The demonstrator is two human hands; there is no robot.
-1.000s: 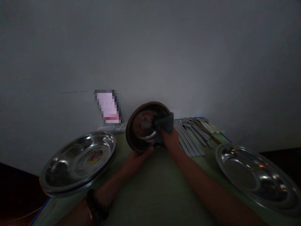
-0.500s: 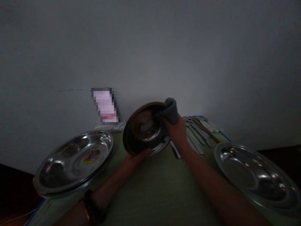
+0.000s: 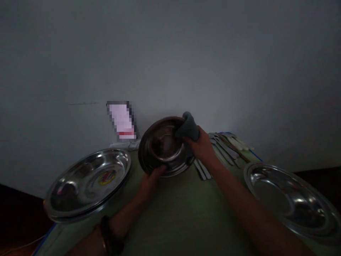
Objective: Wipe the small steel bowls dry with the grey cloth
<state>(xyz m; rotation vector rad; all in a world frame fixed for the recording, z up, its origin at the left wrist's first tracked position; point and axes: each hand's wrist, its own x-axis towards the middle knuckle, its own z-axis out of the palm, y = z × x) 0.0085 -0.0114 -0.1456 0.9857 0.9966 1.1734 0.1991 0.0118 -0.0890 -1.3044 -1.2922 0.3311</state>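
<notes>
My left hand grips the near rim of a round steel bowl and holds it tilted up above the table, its hollow facing me. My right hand is closed on a grey cloth and presses it against the bowl's upper right rim. The light is dim, so the fingers show only in part.
A wide steel plate with a sticker lies at the left, another steel plate at the right. Several flat knives or spoons lie in a row behind the bowl. A pale green table stands against a grey wall.
The cloth has moved from the bowl's lower right inside up to its upper right rim. The bowl has turned a little in my left hand.
</notes>
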